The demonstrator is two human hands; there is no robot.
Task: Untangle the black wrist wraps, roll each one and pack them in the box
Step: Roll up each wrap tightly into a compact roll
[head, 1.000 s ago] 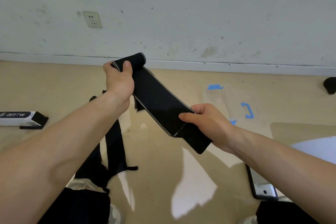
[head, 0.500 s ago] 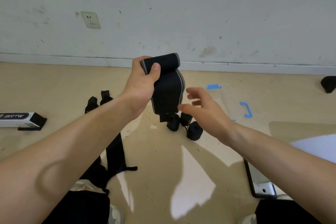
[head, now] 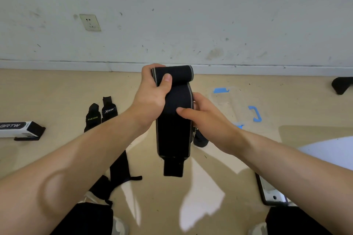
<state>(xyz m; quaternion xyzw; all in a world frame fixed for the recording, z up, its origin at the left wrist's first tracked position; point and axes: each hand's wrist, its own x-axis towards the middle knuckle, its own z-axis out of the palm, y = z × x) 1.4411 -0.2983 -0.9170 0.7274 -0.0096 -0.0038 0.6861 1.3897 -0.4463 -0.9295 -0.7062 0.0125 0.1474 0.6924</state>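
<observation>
Wrap (head: 172, 120) hangs vertical, rolled end up, tab down; left hand (head: 150, 99) grip clamps roll, right hand (head: 206, 118) pinches mid-length.

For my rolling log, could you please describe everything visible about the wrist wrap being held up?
The wrist wrap is a wide black band of stretchy-looking fabric with thin grey edge stripes. Its top end is rolled and gripped by the left hand; the rest hangs straight down, ending in a narrower black tab. The right hand pinches the hanging part at mid-length.
</observation>
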